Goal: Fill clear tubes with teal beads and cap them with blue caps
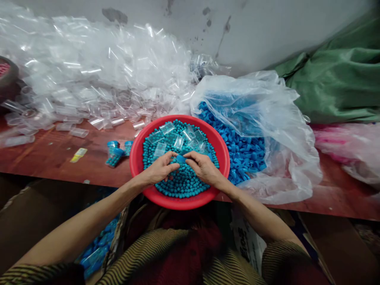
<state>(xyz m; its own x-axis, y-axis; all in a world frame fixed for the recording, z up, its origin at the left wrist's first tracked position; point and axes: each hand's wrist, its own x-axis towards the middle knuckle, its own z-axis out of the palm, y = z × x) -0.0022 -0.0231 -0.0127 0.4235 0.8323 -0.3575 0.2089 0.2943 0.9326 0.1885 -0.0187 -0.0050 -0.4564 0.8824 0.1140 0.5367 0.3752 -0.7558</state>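
Observation:
A red basin [139, 148] sits at the table's front edge, filled with small teal beads [181, 184] and several clear little tubes [166, 128] lying on top. Both hands meet over the beads. My left hand [160, 168] is curled around something mostly hidden, probably a tube. My right hand [203, 166] pinches a blue cap [180, 159] between the two hands.
A clear bag of blue caps [243, 150] lies open right of the basin. A big heap of clear tubes [97, 79] covers the back left. Filled, capped tubes [116, 153] lie left of the basin. Green sacking [338, 79] is at the back right.

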